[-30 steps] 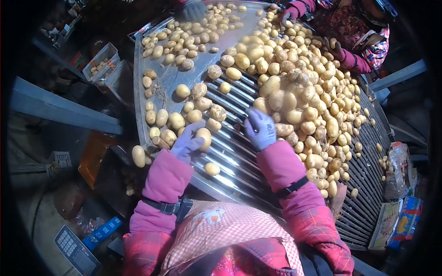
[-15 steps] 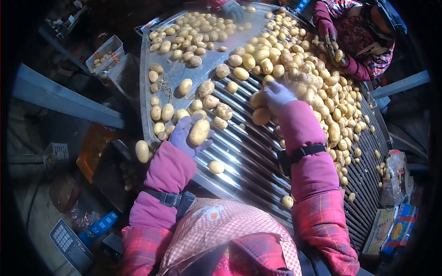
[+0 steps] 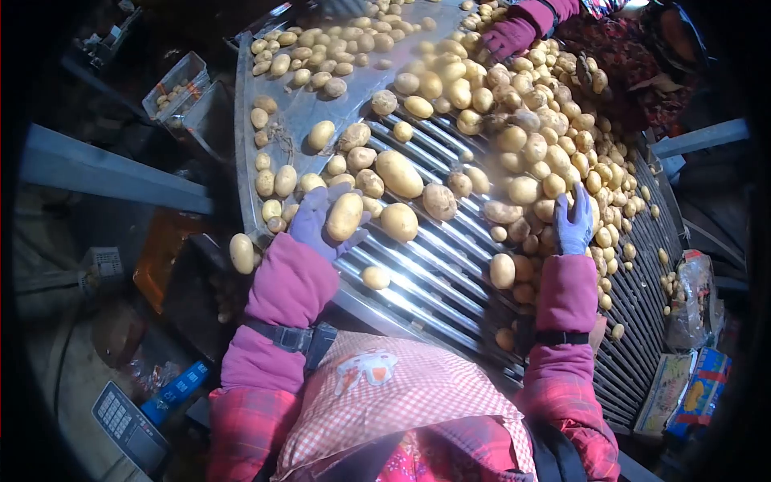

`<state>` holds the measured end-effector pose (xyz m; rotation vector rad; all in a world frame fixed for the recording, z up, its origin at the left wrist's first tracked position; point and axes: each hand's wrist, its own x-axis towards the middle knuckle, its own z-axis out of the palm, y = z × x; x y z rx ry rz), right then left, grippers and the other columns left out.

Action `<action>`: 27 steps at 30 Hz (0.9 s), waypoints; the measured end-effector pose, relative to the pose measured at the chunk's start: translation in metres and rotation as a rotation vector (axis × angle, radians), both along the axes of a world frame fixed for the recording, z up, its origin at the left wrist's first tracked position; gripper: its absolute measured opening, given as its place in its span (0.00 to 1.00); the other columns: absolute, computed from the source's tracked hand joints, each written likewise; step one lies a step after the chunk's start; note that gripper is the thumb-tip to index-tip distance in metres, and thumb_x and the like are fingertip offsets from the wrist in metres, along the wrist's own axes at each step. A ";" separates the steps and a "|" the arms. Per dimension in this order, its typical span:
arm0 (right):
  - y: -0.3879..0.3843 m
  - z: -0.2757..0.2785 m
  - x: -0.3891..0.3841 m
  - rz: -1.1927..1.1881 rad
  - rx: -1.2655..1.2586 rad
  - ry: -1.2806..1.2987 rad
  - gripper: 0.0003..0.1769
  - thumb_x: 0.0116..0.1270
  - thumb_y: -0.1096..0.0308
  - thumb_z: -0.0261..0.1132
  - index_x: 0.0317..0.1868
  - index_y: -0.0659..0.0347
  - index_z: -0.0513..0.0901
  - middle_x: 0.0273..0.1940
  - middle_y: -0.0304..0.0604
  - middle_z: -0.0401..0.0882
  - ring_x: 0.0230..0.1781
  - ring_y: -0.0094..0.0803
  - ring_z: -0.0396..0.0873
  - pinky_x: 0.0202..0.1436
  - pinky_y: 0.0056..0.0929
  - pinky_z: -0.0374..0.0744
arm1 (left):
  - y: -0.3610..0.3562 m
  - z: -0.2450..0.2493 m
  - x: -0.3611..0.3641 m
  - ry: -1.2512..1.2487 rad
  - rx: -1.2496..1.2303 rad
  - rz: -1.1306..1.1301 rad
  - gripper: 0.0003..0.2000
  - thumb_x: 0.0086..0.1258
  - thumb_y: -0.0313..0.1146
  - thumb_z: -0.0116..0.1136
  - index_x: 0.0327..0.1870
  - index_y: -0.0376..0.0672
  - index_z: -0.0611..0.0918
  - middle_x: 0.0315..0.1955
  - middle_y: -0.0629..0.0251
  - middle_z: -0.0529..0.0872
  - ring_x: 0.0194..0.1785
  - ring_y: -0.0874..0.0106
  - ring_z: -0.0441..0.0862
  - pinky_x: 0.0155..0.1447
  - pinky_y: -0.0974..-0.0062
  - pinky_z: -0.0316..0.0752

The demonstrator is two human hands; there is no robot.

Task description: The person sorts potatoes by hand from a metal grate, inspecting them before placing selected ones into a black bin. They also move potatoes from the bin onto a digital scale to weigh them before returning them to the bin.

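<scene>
My left hand (image 3: 315,222), in a lavender glove, holds a potato (image 3: 344,217) at the left side of the roller table (image 3: 418,281). Its fingers curve beneath and behind that potato. My right hand (image 3: 575,222), gloved alike, lies against the right-hand potato pile (image 3: 554,145) with fingers apart and nothing gripped. Two large potatoes, one long (image 3: 399,174) and one rounder (image 3: 399,222), rest on the rollers just right of my left hand. A smaller potato (image 3: 375,278) lies nearer to me.
A co-worker's gloved hand (image 3: 507,38) reaches over the pile from the top right. More potatoes (image 3: 337,48) lie on the metal sheet (image 3: 309,112) at the far left. Crates (image 3: 178,84) stand beyond the left edge, and a keypad scale (image 3: 128,426) sits lower left.
My right hand has moved right and toward me, letting go of potatoes that now lie on the rollers. My left hand keeps its potato. The co-worker's hand has moved left over the pile.
</scene>
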<state>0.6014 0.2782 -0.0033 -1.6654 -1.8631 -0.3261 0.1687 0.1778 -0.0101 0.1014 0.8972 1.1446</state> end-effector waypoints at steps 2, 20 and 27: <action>-0.002 -0.021 0.026 0.049 -0.142 -0.057 0.23 0.67 0.56 0.61 0.57 0.61 0.77 0.54 0.54 0.77 0.56 0.50 0.74 0.60 0.44 0.72 | -0.003 0.001 0.002 -0.011 -0.012 0.001 0.27 0.74 0.52 0.35 0.68 0.47 0.67 0.65 0.59 0.71 0.63 0.52 0.72 0.59 0.53 0.74; -0.079 -0.021 -0.131 0.464 -0.750 0.517 0.31 0.62 0.53 0.66 0.65 0.50 0.73 0.66 0.58 0.64 0.66 0.54 0.66 0.67 0.41 0.68 | -0.004 -0.011 0.002 -0.049 0.009 0.087 0.20 0.70 0.49 0.47 0.51 0.41 0.78 0.46 0.56 0.84 0.42 0.57 0.84 0.41 0.60 0.82; -0.079 0.007 -0.051 0.176 -0.240 0.232 0.21 0.64 0.64 0.63 0.57 0.60 0.78 0.51 0.55 0.78 0.49 0.50 0.78 0.55 0.41 0.75 | -0.007 0.021 0.013 0.102 -0.049 0.059 0.25 0.73 0.51 0.42 0.61 0.44 0.75 0.49 0.60 0.83 0.41 0.71 0.79 0.39 0.78 0.75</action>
